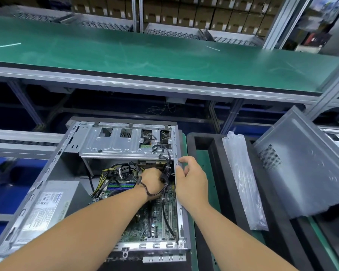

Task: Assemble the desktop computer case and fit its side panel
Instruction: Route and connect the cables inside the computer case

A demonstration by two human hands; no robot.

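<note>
The left hand [152, 180] is down inside the open computer case [90, 184], fingers curled around a bundle of black cables [164, 173] near the case's right wall, with one dark cable looping across the wrist. The right hand [192, 180] sits just at three o'clock from it, resting against the case's right edge rail [177, 192]; its thumb and forefinger are bent toward each other over the rail, but whether they actually pinch the metal I cannot tell. Beneath the left hand lies the green motherboard [160, 218], with blue memory slots [121, 186] at nine o'clock from the hand and yellow and black power leads [104, 178] just beyond them. Further toward nine o'clock, the grey power supply [53, 202] with its printed label fills the case's left side. At twelve o'clock from the hands, the silver drive cage [125, 141] spans the far end of the case. The case lies on its side on the counter, open side up, in the lower middle of the scene. The dark grey side panel [305, 169] is off the case, well apart at three o'clock, tilted up on a black foam tray [213, 153], with a clear plastic bag [245, 178] lying between panel and case. A long green conveyor [164, 53] runs across at twelve o'clock, with stacked cartons [184, 14] behind it.
</note>
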